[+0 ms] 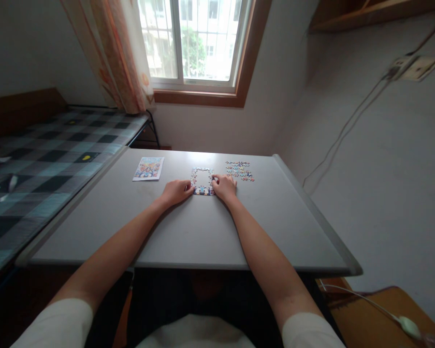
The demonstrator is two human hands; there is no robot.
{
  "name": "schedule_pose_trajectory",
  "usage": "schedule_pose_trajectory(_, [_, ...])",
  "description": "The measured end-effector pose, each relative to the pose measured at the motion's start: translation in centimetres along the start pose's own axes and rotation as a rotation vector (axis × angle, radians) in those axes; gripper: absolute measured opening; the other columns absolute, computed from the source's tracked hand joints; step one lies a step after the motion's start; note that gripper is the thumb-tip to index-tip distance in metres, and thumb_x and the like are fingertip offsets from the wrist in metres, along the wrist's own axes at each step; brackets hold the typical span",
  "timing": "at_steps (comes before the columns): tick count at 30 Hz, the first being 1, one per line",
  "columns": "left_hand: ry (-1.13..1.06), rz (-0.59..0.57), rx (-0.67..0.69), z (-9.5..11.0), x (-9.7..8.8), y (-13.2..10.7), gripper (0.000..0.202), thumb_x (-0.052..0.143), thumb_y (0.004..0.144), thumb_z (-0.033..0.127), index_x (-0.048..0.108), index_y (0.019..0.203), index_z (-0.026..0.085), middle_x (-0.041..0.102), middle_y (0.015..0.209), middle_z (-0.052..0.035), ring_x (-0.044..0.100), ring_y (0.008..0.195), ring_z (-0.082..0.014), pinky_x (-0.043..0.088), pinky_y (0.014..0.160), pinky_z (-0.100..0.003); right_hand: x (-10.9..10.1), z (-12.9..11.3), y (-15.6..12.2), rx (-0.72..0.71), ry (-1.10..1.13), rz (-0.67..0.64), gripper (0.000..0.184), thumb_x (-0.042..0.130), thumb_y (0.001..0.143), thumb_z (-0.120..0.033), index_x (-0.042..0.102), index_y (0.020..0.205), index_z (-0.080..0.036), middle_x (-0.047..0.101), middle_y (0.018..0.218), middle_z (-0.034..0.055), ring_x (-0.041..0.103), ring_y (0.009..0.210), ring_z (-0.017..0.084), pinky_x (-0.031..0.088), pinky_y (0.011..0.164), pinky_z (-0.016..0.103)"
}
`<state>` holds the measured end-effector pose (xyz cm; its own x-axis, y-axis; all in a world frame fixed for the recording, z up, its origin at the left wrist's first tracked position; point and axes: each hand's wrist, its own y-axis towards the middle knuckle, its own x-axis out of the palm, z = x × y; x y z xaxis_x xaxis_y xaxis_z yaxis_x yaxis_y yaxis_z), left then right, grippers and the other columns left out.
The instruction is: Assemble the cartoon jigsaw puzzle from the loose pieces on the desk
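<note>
Far left: a bed with a dark and pale checked cover [39, 159], running right up against the left edge of a flat grey rectangular table [188, 232]. Near the table's left rear, a small colourful printed picture card [148, 168], flat, well apart from everything else. Wide bare surface between card and near edge.

Centre: left hand [176, 191], fingers curled down onto the lower left corner of a small rectangular jigsaw frame of multicoloured pieces [202, 181], hollow in the middle. Pressing or pinching there, not clear which; cannot tell the grasp exactly. Right hand [224, 187] touching the frame's lower right side, fingertips bent onto the pieces; whether a piece is gripped, too small to tell.

Just right of the frame, towards the rear: a loose scatter of small multicoloured jigsaw pieces [240, 170], flat on the table, apart from the right hand. Further right, bare table up to the raised right edge, close beside a pale wall [384, 169].
</note>
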<state>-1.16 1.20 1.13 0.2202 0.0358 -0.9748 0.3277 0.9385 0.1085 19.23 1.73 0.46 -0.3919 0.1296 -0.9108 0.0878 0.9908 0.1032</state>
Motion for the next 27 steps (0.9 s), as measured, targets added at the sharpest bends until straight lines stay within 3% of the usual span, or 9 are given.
schedule_pose_trajectory(27, [0.003, 0.012, 0.016, -0.11, 0.12, 0.05, 0.037, 0.042, 0.087, 0.05, 0.064, 0.078, 0.022, 0.069, 0.077, -0.0046, 0.059, 0.068, -0.019, 0.03, 0.056, -0.026, -0.07, -0.03, 0.0, 0.004, 0.02, 0.006, 0.038, 0.044, 0.088, -0.032, 0.063, 0.121, -0.031, 0.062, 0.113, 0.0065, 0.048, 0.109, 0.026, 0.033, 0.092, 0.039])
